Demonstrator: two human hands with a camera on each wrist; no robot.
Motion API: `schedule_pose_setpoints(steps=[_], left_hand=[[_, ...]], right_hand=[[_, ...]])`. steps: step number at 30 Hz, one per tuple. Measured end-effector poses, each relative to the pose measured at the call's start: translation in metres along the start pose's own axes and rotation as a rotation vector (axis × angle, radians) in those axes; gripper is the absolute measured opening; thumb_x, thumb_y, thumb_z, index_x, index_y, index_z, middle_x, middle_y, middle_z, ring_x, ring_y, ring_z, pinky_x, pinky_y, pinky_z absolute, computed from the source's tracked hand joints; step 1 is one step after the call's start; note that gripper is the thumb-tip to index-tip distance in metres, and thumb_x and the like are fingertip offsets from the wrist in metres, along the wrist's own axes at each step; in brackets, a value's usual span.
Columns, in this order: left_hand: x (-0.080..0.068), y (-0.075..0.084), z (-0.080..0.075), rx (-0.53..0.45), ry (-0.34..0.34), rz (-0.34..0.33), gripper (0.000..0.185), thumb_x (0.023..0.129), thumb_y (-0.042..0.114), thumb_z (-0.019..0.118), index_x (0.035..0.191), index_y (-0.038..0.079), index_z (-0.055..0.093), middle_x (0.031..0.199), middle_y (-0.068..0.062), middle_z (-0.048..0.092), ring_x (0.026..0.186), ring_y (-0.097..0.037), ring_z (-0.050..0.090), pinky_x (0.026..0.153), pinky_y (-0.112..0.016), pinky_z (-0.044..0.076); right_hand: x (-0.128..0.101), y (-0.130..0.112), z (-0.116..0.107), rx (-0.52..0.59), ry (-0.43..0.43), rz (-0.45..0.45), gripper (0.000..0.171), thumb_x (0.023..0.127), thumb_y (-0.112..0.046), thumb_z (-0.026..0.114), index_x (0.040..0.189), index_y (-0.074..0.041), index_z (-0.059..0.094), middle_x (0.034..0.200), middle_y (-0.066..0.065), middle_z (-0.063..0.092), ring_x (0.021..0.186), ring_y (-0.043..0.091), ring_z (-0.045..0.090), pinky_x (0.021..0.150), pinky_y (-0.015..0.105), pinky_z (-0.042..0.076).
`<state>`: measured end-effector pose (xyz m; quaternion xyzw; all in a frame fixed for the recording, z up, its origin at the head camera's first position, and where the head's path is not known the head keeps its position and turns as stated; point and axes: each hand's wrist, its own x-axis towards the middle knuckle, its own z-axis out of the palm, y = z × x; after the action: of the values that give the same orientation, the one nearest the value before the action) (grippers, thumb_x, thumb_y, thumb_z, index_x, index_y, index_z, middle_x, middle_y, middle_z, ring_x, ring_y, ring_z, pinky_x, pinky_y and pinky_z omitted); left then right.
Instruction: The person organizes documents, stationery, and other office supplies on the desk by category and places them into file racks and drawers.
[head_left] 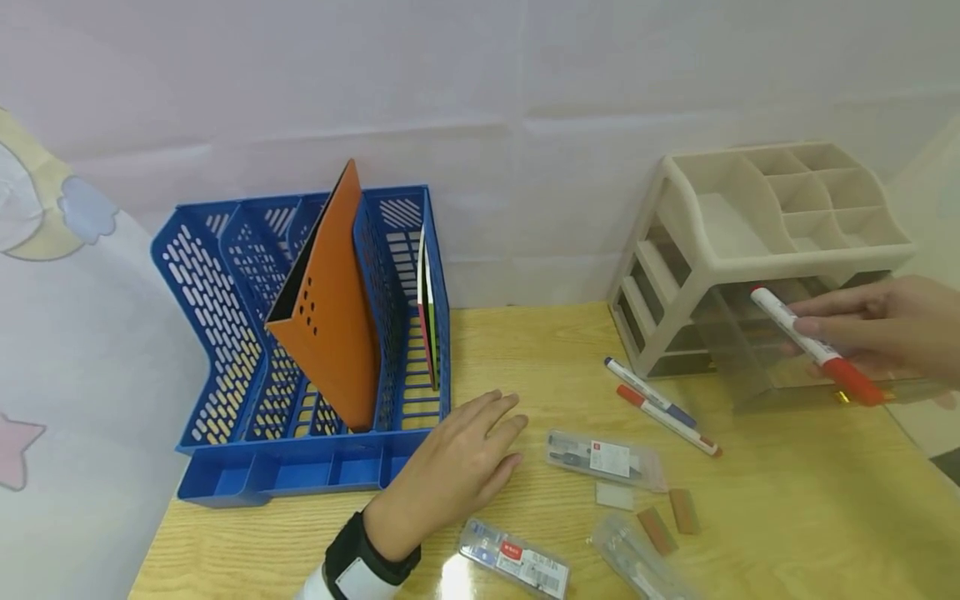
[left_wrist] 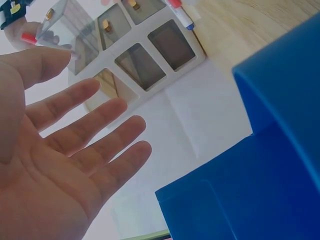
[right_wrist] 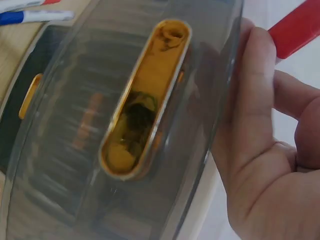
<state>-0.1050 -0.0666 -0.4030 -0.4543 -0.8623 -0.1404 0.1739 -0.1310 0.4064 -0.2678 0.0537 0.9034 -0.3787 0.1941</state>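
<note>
My right hand (head_left: pixel 896 325) pinches a red-capped whiteboard marker (head_left: pixel 780 313) between thumb and fingers. It holds the marker slantwise over a clear drawer (head_left: pixel 738 358) pulled out from a cream desktop organizer (head_left: pixel 750 265). In the right wrist view, the drawer front with its gold handle (right_wrist: pixel 137 95) fills the middle, and the red cap (right_wrist: pixel 297 30) pokes out beyond my fingers. My left hand (head_left: pixel 457 467) hovers with fingers extended near the front right corner of a blue desk rack (head_left: pixel 442 333). Its palm (left_wrist: pixel 55 180) holds nothing in the left wrist view.
An orange folder (head_left: pixel 337 308) and thin booklets (head_left: pixel 429 317) stand in the blue rack. Blue (head_left: pixel 648 390) and red (head_left: pixel 667 419) markers lie by the organizer. Clear compass cases (head_left: pixel 603 458), an eraser-like white block (head_left: pixel 614 496) and brown blocks (head_left: pixel 684 510) are scattered in front.
</note>
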Motion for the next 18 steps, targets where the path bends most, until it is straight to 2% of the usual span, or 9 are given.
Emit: schedule_pose_setpoints(steps=[2, 3, 5, 9, 11, 15, 16, 18], left_hand=[[0.0, 0.0, 0.0, 0.005, -0.001, 0.002, 0.039, 0.094, 0.029, 0.076, 0.128, 0.01, 0.07, 0.139, -0.013, 0.065, 0.133, -0.03, 0.06, 0.113, -0.041, 0.049], [0.0, -0.001, 0.0, 0.007, -0.001, 0.003, 0.039, 0.095, 0.03, 0.075, 0.128, 0.01, 0.07, 0.139, -0.013, 0.065, 0.133, -0.03, 0.06, 0.113, -0.041, 0.049], [-0.001, -0.001, 0.0, 0.014, 0.003, 0.008, 0.038, 0.095, 0.03, 0.075, 0.127, 0.01, 0.07, 0.139, -0.014, 0.065, 0.133, -0.031, 0.06, 0.112, -0.041, 0.049], [-0.001, -0.002, 0.0, 0.024, 0.005, 0.013, 0.038, 0.093, 0.03, 0.076, 0.124, 0.009, 0.071, 0.138, -0.014, 0.066, 0.132, -0.031, 0.061, 0.112, -0.042, 0.05], [-0.002, -0.002, 0.0, 0.026, 0.0, 0.009, 0.037, 0.093, 0.03, 0.076, 0.123, 0.009, 0.072, 0.138, -0.014, 0.066, 0.132, -0.031, 0.061, 0.112, -0.042, 0.05], [-0.002, -0.002, -0.001, 0.026, -0.013, -0.009, 0.036, 0.094, 0.03, 0.076, 0.123, 0.009, 0.072, 0.138, -0.013, 0.066, 0.132, -0.03, 0.06, 0.112, -0.042, 0.05], [-0.002, -0.002, -0.001, 0.025, -0.015, -0.014, 0.035, 0.094, 0.029, 0.076, 0.123, 0.01, 0.072, 0.138, -0.013, 0.066, 0.132, -0.03, 0.06, 0.112, -0.042, 0.05], [-0.003, -0.002, -0.002, 0.024, -0.016, -0.018, 0.035, 0.094, 0.029, 0.076, 0.123, 0.01, 0.072, 0.138, -0.013, 0.066, 0.132, -0.03, 0.06, 0.112, -0.042, 0.05]], right_hand=[[0.002, -0.003, 0.0, -0.056, -0.016, -0.004, 0.032, 0.108, -0.02, 0.056, 0.137, -0.016, 0.068, 0.1, -0.009, 0.079, 0.08, 0.016, 0.074, 0.069, 0.033, 0.064], [0.003, -0.004, 0.0, -0.104, -0.017, -0.013, 0.041, 0.108, -0.021, 0.056, 0.144, -0.003, 0.059, 0.102, -0.005, 0.08, 0.08, 0.014, 0.074, 0.068, 0.032, 0.064], [0.006, -0.005, -0.002, -0.167, -0.032, -0.03, 0.059, 0.108, -0.024, 0.055, 0.149, 0.016, 0.039, 0.105, -0.002, 0.08, 0.083, 0.008, 0.073, 0.069, 0.028, 0.062], [0.012, -0.003, -0.004, -0.247, -0.03, -0.09, 0.057, 0.107, -0.024, 0.057, 0.147, 0.014, 0.043, 0.106, -0.003, 0.08, 0.086, -0.004, 0.069, 0.069, 0.022, 0.057], [0.015, -0.002, -0.004, -0.254, -0.019, -0.111, 0.056, 0.105, -0.022, 0.059, 0.145, 0.014, 0.046, 0.107, -0.004, 0.08, 0.087, -0.007, 0.067, 0.07, 0.021, 0.057], [0.019, -0.008, 0.004, -0.321, 0.056, -0.191, 0.05, 0.099, -0.017, 0.068, 0.135, 0.016, 0.056, 0.106, 0.012, 0.078, 0.083, -0.013, 0.062, 0.067, 0.018, 0.054], [0.019, -0.011, 0.007, -0.345, 0.076, -0.211, 0.048, 0.097, -0.015, 0.071, 0.133, 0.015, 0.058, 0.106, 0.016, 0.078, 0.082, -0.011, 0.063, 0.066, 0.018, 0.054], [0.019, -0.02, 0.013, -0.429, 0.113, -0.248, 0.047, 0.095, -0.016, 0.074, 0.129, 0.015, 0.062, 0.105, 0.024, 0.076, 0.083, 0.003, 0.071, 0.07, 0.029, 0.06]])
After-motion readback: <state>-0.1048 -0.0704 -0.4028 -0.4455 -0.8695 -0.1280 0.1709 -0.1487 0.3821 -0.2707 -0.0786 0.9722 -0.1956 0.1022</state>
